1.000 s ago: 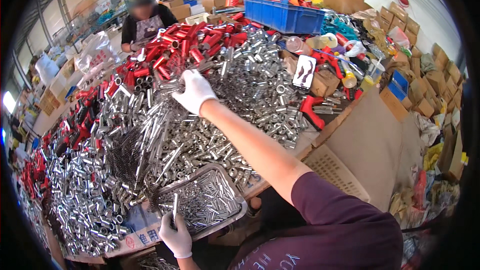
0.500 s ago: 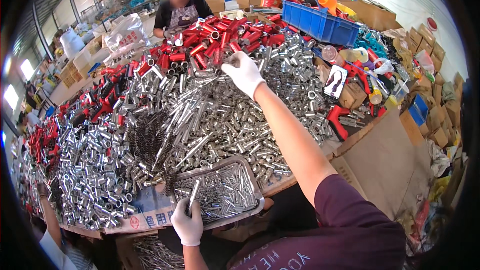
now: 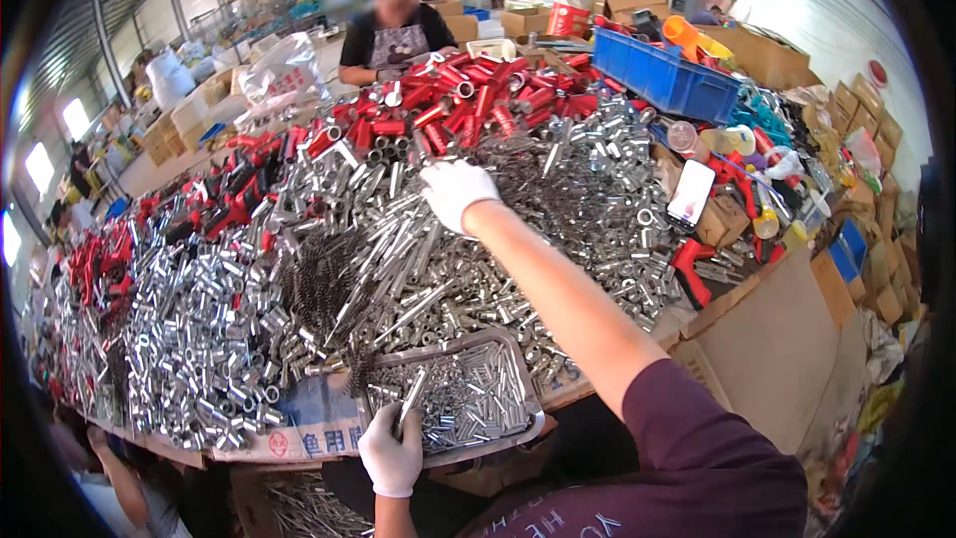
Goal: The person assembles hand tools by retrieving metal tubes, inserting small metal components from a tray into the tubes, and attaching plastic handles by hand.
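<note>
My left hand (image 3: 391, 450), in a white glove, is closed round a slim shiny metal tube (image 3: 412, 398) that points up over the front tray. That metal tray (image 3: 535, 394) holds many small metal pins and rods. Farther out, my right hand (image 3: 460, 194), gloved too, lies palm down over a heap of long metal rods (image 3: 398, 231). Its fingers reach forward and look slightly apart; I see nothing held in them, though the fingertips are partly hidden. Dark coil springs (image 3: 324, 284) lie left of the rods, and short metal fittings (image 3: 478, 274) lie below the right hand.
Silver sockets (image 3: 204, 359) cover the left side. Red handles (image 3: 468, 95) pile up at the back, before a seated person (image 3: 396, 35). A blue crate (image 3: 662, 75) stands back right, near a phone (image 3: 690, 191) with a bright screen. Cardboard (image 3: 777, 339) lies at right.
My right hand has moved down and left from the springs near the red handles to the rods. My left hand still grips the tube. The whole view has shifted slightly; the phone's screen now looks white.
</note>
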`<state>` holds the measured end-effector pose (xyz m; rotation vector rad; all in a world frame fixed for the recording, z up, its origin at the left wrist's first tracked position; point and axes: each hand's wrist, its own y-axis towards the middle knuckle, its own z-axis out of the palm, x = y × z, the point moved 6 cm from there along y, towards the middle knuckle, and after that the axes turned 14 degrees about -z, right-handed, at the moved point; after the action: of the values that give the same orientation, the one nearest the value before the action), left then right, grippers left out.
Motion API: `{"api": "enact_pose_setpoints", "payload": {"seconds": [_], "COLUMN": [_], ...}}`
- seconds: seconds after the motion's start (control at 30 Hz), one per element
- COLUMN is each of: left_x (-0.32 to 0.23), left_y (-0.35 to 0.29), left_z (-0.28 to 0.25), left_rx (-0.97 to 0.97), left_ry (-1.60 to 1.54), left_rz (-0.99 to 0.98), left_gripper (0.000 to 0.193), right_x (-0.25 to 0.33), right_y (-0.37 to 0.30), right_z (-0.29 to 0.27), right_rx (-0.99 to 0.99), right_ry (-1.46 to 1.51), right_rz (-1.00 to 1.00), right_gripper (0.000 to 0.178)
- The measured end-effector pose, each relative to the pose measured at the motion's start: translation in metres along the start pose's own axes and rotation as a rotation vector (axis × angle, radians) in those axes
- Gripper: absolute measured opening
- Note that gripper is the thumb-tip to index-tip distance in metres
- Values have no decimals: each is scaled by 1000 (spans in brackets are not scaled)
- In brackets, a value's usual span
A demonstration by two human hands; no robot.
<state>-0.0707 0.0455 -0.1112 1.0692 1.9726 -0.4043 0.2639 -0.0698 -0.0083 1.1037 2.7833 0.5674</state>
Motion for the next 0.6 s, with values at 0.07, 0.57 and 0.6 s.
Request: {"api": "enact_pose_setpoints", "payload": {"seconds": [0.07, 0.57, 0.6], "left_x": [1, 13, 12], "left_y": [-1, 1, -2], "left_z": [-2, -25, -32], "left_rx": [-30, 26, 50], "left_ry": [29, -182, -159], "left_rz": [8, -108, -111], "left_gripper": [19, 14, 15], "right_x": [2, 101, 104], "right_y": [8, -139, -155], "right_z": [7, -37, -26], "right_rx": [194, 138, 193], "right_ry": [14, 876, 898], "right_rz": [110, -549, -555], "right_gripper": [38, 32, 34]}}
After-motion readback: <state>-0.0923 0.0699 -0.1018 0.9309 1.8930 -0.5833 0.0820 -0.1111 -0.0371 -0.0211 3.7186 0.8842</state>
